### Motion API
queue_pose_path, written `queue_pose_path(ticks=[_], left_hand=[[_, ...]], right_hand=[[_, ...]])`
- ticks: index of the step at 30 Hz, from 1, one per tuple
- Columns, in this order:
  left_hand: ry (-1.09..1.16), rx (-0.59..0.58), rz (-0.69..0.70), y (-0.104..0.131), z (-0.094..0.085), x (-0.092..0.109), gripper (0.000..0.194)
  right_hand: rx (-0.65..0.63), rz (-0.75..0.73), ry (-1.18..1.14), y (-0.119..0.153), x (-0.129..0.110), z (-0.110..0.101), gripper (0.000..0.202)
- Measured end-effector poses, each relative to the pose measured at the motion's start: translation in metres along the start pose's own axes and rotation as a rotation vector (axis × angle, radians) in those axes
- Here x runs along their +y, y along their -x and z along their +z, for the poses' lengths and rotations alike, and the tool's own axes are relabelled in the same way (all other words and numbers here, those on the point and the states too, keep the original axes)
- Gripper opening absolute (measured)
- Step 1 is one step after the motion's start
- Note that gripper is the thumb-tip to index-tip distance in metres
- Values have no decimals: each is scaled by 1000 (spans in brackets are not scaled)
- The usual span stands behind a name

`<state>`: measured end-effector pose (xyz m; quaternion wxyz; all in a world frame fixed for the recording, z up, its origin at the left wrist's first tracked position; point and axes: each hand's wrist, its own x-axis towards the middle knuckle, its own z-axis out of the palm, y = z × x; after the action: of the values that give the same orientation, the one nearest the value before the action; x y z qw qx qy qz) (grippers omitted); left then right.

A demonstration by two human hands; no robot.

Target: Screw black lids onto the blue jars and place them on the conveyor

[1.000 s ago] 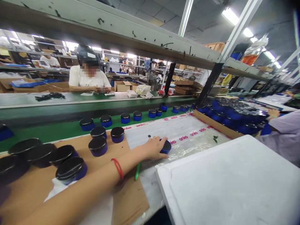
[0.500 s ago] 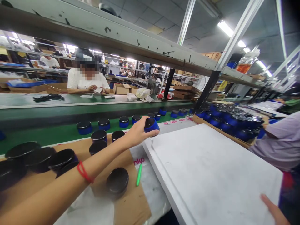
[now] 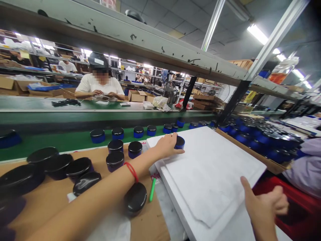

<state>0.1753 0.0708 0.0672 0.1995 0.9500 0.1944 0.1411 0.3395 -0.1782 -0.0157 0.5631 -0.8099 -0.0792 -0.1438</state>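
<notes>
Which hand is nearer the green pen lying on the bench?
Left. The left hand grips a blue jar just beyond the green pen; the right hand is far across the white foam board.

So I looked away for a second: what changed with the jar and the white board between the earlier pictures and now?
The left hand lifted the small blue jar with a black lid off the clear plastic sheet and now sets it on the white foam board, which slid in over that sheet. The right hand came into view at the board's near edge. The jars on the brown cardboard stayed.
</notes>
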Motion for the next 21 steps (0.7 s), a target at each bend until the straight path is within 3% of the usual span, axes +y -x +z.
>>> queue_pose_path(ticks=[1,2,4,5,7,9,12,16,19,21], left_hand=[[-26,-4,-27,-3,-1,-4,41],[-47,-7,-51,-6,-2,-9,40],[-75,-19,-85,-8,-5,-17,39],[-84,-33,-94,-9,-7,-21,39],[-99,-76,-103,-9,-10,-24,41],[-120,-133,-107,-6,-17,-23,44],[-178,-205,-127,12,-38,-13,48],[-272,-375,-136,64,-70,5,51],[-298,-585,-63,111,-69,15,65],[-313,-637,0,135,-58,13,72]], right_hand=[[-9,-123,40,11,-14,-4,85],[-91,-255,46,26,-29,-6,68],[-388,-618,52,64,-56,-5,29],[-568,-841,42,85,-68,0,22],[-795,-1213,55,124,-84,20,32],[-804,-1445,120,152,-89,45,42],[-749,-1631,197,164,-81,76,39],[-715,-1777,182,151,-70,87,24],[-722,-1836,129,144,-74,84,23],[-711,-1847,71,142,-80,82,30]])
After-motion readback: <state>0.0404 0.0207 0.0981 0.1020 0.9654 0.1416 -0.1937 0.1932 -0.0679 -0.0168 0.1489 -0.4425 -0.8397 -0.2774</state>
